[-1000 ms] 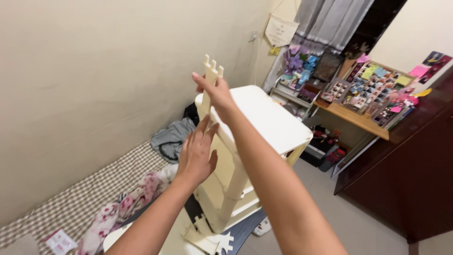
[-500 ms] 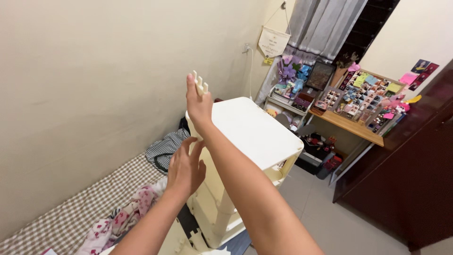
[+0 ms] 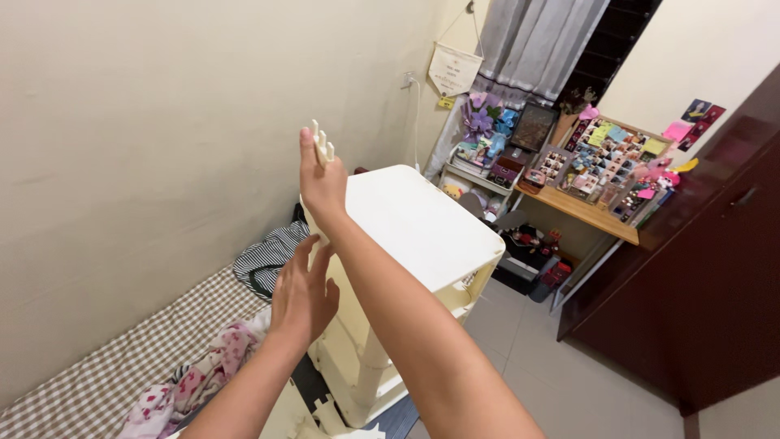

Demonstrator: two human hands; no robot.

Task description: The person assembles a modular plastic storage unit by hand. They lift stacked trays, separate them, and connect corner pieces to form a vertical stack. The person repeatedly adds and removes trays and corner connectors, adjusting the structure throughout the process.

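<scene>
**2 hands at a cream plastic shelf**

The right hand (image 3: 322,185) is up high, at the top back corner of the cream plastic shelf unit (image 3: 414,223). Its fingers are closed around a cream plastic post (image 3: 322,145) that sticks up past the hand, with 3 little prongs showing at the top. The post stands just at the corner of the unit's flat top.

The left hand (image 3: 302,294) is lower down. It is open, fingers spread and pointing up, palm facing the side of the unit. I cannot tell if it touches the side or is just beside it.

The unit stands on the floor, beside a checked mattress (image 3: 122,366) with flowery cloth (image 3: 203,378) on it. More cream pieces (image 3: 329,415) lie at its foot. Behind it, well apart, a wooden desk (image 3: 581,213) holds lots of small colourful things. A dark brown wardrobe (image 3: 715,268) stands to the right.
</scene>
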